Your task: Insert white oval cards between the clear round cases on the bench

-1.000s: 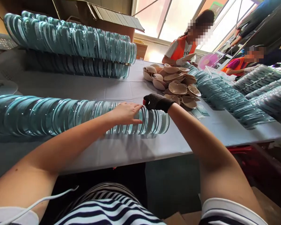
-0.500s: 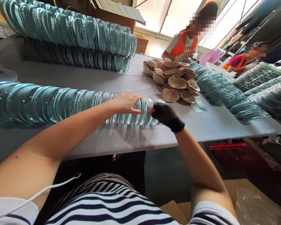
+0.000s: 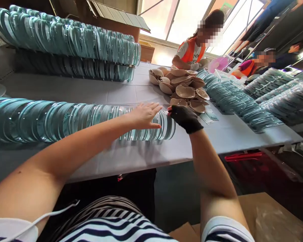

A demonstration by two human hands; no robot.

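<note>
On the table [image 3: 121, 96], a near row of clear round packs [image 3: 40, 117] is laid on its side. The top of the row is covered near its right end by the bare left hand [image 3: 146, 116], spread wide, its grip relaxed. At that end, the black-gloved right hand [image 3: 184, 117] is curled; whether a pack is pinched cannot be told. Just beyond the row's right end, 1 heap of beige cups [image 3: 185, 90] is piled; farther beyond, 1 person in an orange vest [image 3: 198, 52] is seen.
</note>
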